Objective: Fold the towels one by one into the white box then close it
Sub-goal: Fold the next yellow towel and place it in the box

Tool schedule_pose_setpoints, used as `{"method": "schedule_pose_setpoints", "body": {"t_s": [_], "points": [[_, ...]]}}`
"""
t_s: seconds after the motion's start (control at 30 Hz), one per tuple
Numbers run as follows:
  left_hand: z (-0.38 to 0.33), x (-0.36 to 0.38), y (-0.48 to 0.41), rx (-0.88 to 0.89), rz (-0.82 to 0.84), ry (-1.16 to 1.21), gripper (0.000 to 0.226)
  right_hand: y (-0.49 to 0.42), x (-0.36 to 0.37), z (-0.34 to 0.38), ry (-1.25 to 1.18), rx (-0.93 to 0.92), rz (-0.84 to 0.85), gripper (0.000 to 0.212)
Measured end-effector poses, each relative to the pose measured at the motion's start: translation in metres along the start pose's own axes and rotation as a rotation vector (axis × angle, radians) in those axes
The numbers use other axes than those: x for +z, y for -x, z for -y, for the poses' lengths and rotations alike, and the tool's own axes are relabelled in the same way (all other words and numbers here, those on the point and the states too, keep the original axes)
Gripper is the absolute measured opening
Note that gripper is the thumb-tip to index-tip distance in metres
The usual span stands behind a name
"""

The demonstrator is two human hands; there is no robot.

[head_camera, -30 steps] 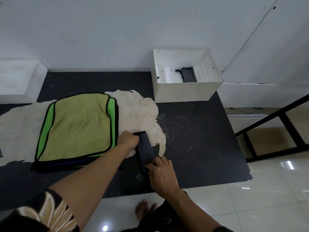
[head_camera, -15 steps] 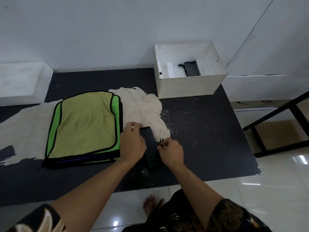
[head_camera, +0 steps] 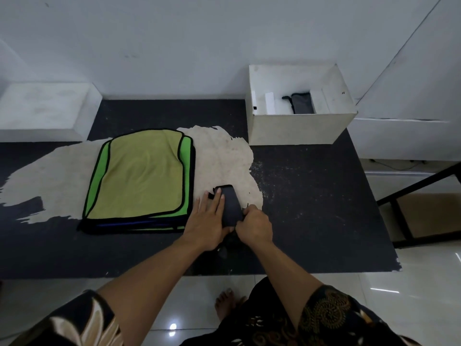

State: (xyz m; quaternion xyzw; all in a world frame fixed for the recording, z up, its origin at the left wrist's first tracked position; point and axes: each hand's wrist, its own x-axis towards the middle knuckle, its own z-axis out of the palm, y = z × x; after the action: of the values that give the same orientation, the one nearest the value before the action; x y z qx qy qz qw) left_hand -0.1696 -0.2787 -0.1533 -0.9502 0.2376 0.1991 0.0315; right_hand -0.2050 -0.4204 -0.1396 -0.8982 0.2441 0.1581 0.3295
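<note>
A small dark grey towel, folded into a narrow strip, lies on the dark mat just right of a stack of green and olive towels. My left hand lies flat with straight fingers pressing the strip's left edge. My right hand grips the strip's near end with curled fingers. The open white box stands at the back right, and a folded dark towel lies inside it.
The dark mat has a worn beige patch under the towels. A white block sits at the back left against the wall. A black metal frame stands to the right over the tiled floor. My bare foot shows below.
My left hand went from gripping the strip's far end to lying flat beside it. My right hand moved up and closed on the near end. The view shifted slightly.
</note>
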Motion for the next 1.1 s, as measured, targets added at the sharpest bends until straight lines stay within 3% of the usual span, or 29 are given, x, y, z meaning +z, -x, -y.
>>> {"method": "schedule_pose_setpoints", "body": {"t_s": [0.23,0.37,0.47,0.57,0.67,0.77,0.83,0.97,1.1], "points": [[0.003,-0.007,0.002,0.049,0.053,0.027,0.075,0.000,0.002,0.008,-0.119,-0.012,0.010,0.039],[0.002,-0.011,0.009,0.010,-0.028,0.115,0.070,0.003,0.007,0.004,-0.160,0.005,0.042,0.017],[-0.005,-0.013,0.013,-0.050,-0.237,0.301,0.053,0.009,0.005,0.000,-0.372,0.052,0.040,0.009],[-0.021,-0.029,0.013,-0.304,-0.424,0.632,0.035,0.018,-0.004,-0.002,-0.623,0.113,0.014,0.009],[-0.036,-0.057,0.006,-0.428,-0.284,0.890,0.041,0.026,-0.027,-0.005,-0.789,0.117,-0.004,0.019],[-0.052,-0.086,-0.004,-0.310,-0.091,1.013,0.056,0.031,-0.058,-0.008,-0.890,0.066,-0.029,0.021],[-0.064,-0.102,-0.011,-0.168,-0.065,0.999,0.050,0.033,-0.078,-0.010,-0.942,0.032,-0.064,0.018],[-0.088,-0.132,-0.019,-0.002,-0.165,1.010,0.034,0.030,-0.112,-0.015,-1.119,-0.017,-0.110,0.033],[-0.114,-0.154,-0.021,0.146,-0.306,0.980,0.025,0.033,-0.144,-0.020,-1.215,-0.039,-0.195,0.030]]}}
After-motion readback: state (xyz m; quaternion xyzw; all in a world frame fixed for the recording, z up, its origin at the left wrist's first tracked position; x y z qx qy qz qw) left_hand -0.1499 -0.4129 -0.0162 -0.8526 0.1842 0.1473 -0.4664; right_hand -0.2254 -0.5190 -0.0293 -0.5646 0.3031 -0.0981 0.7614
